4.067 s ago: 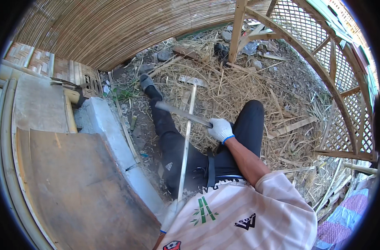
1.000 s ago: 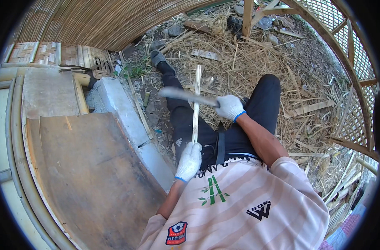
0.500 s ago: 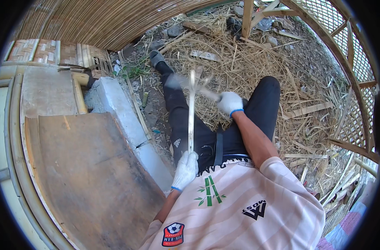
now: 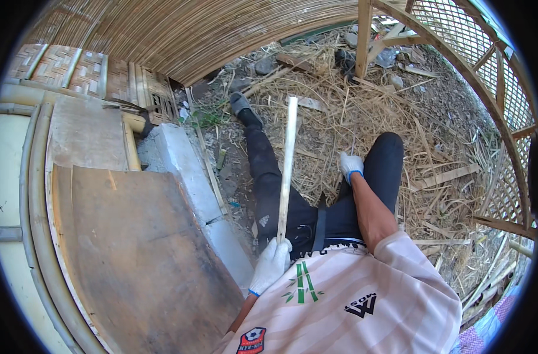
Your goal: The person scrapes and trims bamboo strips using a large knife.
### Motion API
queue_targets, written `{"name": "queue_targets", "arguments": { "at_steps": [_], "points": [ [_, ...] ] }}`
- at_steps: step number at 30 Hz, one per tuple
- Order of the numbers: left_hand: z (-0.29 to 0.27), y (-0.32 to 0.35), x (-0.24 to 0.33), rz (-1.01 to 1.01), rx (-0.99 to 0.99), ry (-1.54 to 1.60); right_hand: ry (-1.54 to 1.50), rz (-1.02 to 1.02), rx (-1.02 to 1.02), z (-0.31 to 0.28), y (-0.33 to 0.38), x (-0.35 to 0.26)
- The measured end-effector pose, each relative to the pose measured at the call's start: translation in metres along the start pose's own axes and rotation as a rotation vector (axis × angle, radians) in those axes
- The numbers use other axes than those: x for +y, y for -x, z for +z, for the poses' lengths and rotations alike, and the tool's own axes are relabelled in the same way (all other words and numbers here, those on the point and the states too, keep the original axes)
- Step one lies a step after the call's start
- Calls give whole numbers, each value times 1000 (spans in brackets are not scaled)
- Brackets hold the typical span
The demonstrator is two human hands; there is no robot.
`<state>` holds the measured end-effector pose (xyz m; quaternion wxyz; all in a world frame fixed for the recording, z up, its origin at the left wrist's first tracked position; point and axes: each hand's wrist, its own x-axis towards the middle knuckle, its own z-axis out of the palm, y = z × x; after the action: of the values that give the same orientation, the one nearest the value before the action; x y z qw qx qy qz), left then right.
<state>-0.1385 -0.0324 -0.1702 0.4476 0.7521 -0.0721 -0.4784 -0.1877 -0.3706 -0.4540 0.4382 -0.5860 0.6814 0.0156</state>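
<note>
My left hand (image 4: 271, 262), in a white glove with a blue cuff, is closed round the lower end of a long pale strip of wood or bamboo (image 4: 288, 159). The strip stands up from my lap and leans slightly right. Beside my bent right knee, my right hand (image 4: 350, 164), gloved the same way, is closed on a tool (image 4: 352, 145). Only a thin edge of the tool shows above the fist, so its kind is unclear. The two hands are apart, and the tool does not touch the strip.
Straw and shavings (image 4: 322, 135) cover the ground round my legs. At left are a curved brown board (image 4: 145, 236) and a row of concrete blocks (image 4: 189, 171). A slatted bamboo screen (image 4: 192, 35) hangs at the back; a wooden lattice frame (image 4: 487, 88) curves along the right.
My right hand has drawn down and right, taking the blurred tool from the strip's upper part to beside the right knee. The whole view has shifted slightly; my left hand keeps its hold.
</note>
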Motion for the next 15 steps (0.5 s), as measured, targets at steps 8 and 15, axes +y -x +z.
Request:
{"name": "queue_targets", "arguments": {
  "at_steps": [8,15],
  "points": [
    [-15,-35,28,-55,-145,512,-120,-545,-90,-35,105,-59],
    [-3,-78,22,-47,10,354,319,-1030,-309,-45,162,-66]
  ]
}}
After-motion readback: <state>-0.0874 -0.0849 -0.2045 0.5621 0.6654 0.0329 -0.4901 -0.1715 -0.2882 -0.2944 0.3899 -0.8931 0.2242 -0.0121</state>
